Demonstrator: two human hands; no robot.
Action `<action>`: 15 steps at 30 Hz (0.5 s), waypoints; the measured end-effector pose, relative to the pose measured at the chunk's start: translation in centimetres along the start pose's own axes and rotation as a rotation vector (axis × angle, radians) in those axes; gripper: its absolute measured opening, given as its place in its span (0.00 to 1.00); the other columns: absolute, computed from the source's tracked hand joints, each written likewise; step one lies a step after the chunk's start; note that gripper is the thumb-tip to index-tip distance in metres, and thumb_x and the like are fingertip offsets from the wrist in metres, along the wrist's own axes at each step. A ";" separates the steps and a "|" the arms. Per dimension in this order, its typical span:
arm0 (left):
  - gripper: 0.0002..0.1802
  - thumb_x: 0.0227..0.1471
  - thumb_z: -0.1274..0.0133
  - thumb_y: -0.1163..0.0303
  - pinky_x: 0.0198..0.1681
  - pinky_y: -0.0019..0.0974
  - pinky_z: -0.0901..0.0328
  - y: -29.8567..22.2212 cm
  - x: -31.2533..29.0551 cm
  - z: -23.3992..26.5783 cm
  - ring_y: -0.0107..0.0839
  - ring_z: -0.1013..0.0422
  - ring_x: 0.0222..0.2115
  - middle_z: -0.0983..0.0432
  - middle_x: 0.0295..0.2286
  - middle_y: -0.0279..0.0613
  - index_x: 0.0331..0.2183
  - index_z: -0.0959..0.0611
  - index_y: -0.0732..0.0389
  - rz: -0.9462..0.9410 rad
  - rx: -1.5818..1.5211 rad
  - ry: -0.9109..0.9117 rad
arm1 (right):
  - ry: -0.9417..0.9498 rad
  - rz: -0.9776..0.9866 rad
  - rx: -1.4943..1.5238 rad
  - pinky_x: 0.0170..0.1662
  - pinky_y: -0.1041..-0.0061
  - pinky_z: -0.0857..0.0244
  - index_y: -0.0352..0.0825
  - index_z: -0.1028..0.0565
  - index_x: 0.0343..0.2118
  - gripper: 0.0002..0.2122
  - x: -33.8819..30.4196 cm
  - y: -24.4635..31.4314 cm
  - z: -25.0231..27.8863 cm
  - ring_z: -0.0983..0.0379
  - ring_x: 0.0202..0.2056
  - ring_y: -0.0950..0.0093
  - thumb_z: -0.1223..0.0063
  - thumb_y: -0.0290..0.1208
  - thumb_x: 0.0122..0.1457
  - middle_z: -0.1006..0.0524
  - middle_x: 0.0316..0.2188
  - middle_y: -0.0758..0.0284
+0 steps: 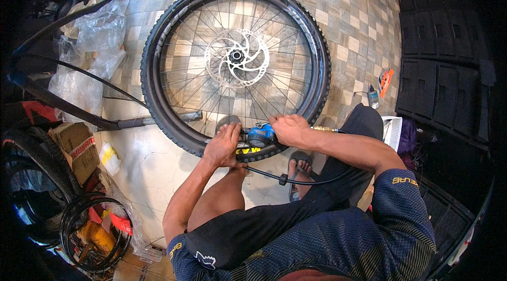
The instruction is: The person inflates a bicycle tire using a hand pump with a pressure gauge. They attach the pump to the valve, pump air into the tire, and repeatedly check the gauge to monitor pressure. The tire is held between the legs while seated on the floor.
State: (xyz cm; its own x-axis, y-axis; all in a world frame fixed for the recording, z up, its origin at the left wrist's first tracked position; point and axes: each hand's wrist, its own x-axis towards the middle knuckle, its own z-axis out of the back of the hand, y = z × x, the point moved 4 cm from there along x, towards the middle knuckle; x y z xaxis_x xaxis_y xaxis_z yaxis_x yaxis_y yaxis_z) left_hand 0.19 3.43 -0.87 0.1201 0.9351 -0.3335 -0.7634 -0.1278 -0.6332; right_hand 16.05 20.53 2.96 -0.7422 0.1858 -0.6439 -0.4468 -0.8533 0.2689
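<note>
1. Right hand (290, 130) wrapped around the blue, round-faced inflator (261, 134), at the near edge of the knobbly rubber tyre (150, 75).
2. Left hand (224, 145) curled beside it; can't tell its grip.
3. Flat, slotted metal rotor (262, 57) mid-wheel.

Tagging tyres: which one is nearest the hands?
The knobby tyre mid-picture, yellow lettering on its near side, by the left hand and right hand. The other tyres sit at far left, away from both.

Ahead-left of the left hand (224, 146), a grey round tube (185, 116) obstructs; above thin black spokes (280, 92) ahead, room opens.
</note>
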 end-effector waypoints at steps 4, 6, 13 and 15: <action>0.74 0.19 0.20 0.51 0.62 0.49 0.35 0.0 -0.2 -0.2 0.62 0.35 0.58 0.37 0.57 0.63 0.63 0.41 0.71 -0.001 0.020 -0.013 | 0.024 -0.017 0.027 0.42 0.60 0.22 0.27 0.24 0.45 0.13 -0.2 0.3 0.6 0.17 0.40 0.56 0.50 0.26 0.57 0.17 0.39 0.51; 0.74 0.18 0.20 0.50 0.63 0.50 0.36 0.1 -0.1 -0.3 0.63 0.34 0.58 0.37 0.57 0.63 0.63 0.41 0.72 -0.008 0.024 -0.011 | 0.022 -0.010 0.040 0.44 0.60 0.22 0.28 0.24 0.45 0.14 -0.3 0.4 0.8 0.17 0.42 0.56 0.50 0.26 0.57 0.17 0.40 0.51; 0.73 0.19 0.21 0.49 0.64 0.50 0.38 0.5 -0.1 -0.7 0.63 0.33 0.57 0.36 0.58 0.62 0.62 0.40 0.73 -0.014 0.037 -0.006 | 0.052 -0.006 0.028 0.45 0.59 0.23 0.27 0.25 0.46 0.15 -0.3 0.3 0.7 0.18 0.43 0.54 0.50 0.25 0.57 0.18 0.42 0.50; 0.71 0.21 0.22 0.50 0.64 0.50 0.37 0.5 -0.2 -0.6 0.63 0.33 0.58 0.36 0.58 0.61 0.62 0.40 0.73 -0.018 0.037 -0.005 | 0.036 0.005 0.026 0.46 0.59 0.23 0.27 0.25 0.47 0.15 -0.4 0.4 0.8 0.18 0.43 0.54 0.50 0.25 0.57 0.18 0.42 0.50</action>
State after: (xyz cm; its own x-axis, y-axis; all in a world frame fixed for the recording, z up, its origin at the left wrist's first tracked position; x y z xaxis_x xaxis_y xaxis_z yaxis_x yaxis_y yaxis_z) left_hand 0.16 2.99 -1.58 0.1312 0.9389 -0.3182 -0.7841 -0.0982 -0.6128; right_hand 15.77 20.47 3.94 -0.7265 0.1636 -0.6674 -0.4561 -0.8413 0.2902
